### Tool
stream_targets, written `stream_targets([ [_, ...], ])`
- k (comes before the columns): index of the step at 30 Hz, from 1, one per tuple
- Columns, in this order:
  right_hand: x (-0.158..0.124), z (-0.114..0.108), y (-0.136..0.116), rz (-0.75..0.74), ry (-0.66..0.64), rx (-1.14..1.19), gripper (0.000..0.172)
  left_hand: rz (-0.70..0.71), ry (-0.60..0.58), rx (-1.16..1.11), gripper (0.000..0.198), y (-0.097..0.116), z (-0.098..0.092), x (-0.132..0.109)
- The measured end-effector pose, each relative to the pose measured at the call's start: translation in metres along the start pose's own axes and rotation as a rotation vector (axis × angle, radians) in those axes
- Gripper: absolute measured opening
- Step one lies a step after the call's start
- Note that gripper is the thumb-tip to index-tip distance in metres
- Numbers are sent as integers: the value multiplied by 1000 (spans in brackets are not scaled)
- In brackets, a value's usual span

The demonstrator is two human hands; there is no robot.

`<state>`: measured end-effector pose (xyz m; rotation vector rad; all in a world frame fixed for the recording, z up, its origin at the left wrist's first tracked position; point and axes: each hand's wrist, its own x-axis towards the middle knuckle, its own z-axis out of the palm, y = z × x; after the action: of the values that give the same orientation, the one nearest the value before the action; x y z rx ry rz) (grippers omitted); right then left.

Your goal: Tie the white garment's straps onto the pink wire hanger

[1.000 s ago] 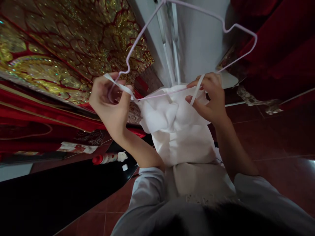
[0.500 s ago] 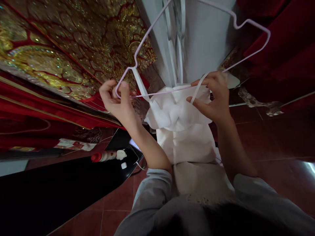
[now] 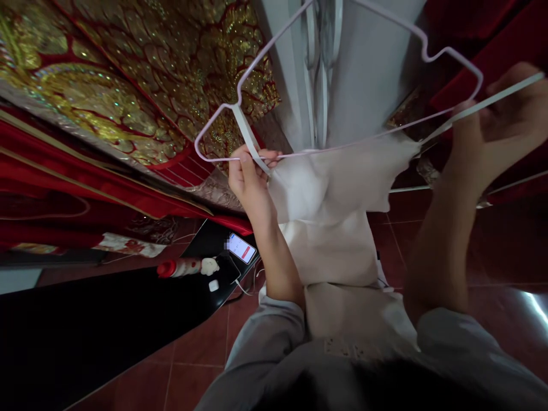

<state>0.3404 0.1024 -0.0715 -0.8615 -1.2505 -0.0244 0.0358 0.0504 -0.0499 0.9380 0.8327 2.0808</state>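
Note:
A thin pale-pink clothes hanger is held across the upper middle. From it hangs a white garment with narrow straps, its body trailing down toward my lap. One strap is looped over the hanger's left notch. My left hand is closed around the hanger's lower bar beside that strap. Out at the far right, my right hand grips the other strap, stretched taut past the hanger's right end. The top of the garment is drawn out to the right along the bar.
Red clothing with gold sequins hangs at the left, and dark red fabric at the upper right. On a black tabletop lie a red-capped bottle, a lit phone and a small white case.
My right hand has moved far right, pulling its strap taut and spreading the garment's top. My left hand has slid rightward along the bar from the hanger's left corner to the strap.

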Motion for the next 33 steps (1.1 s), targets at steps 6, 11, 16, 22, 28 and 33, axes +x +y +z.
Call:
stream_targets([
  [6, 46, 19, -44, 9, -340, -171, 34, -9, 20, 176, 26, -8, -4, -1],
  [11, 53, 29, -93, 7, -621, -598, 50, -25, 23, 226, 33, -7, -8, 1],
  [16, 4, 30, -89, -155, -503, -317, 68, -13, -13, 168, 31, -10, -3, -6],
  [22, -64, 52, -81, -31, -636, -165, 48, 35, -12, 223, 27, -7, -3, -18],
  [28, -73, 59, -72, -7, -558, -150, 39, -78, -239, 523, 18, 46, -24, -30],
  [33, -74, 61, -69, 33, -590, -140, 39, -63, -266, 285, 21, 87, 2, -13],
])
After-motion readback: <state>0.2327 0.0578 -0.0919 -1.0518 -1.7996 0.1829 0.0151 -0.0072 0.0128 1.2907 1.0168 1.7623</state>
